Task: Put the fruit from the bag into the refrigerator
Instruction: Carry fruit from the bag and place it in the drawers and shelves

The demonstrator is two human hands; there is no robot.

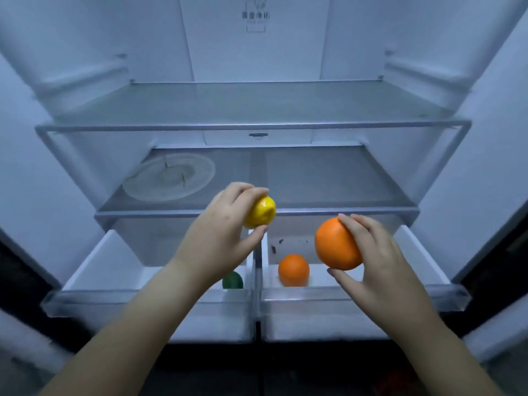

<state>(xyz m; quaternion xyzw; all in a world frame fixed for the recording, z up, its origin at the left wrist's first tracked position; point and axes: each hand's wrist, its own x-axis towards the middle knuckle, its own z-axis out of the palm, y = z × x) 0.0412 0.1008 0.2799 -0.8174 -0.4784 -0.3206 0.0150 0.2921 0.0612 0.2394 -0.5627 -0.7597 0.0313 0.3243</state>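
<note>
The refrigerator stands open in front of me with both bottom drawers pulled out. My left hand (225, 235) holds a yellow lemon (261, 210) above the left drawer (114, 301). My right hand (377, 252) grips a large orange (335, 244) over the right drawer (357, 298). A smaller orange (293, 270) lies inside the right drawer. A green fruit (233, 280) sits in the left drawer, half hidden by my left wrist. The bag is out of view.
Two glass shelves, the upper shelf (251, 127) and the lower shelf (343, 210), span the fridge above the drawers. A faint round mark (168, 177) shows on the lower shelf at left. White walls close in on both sides.
</note>
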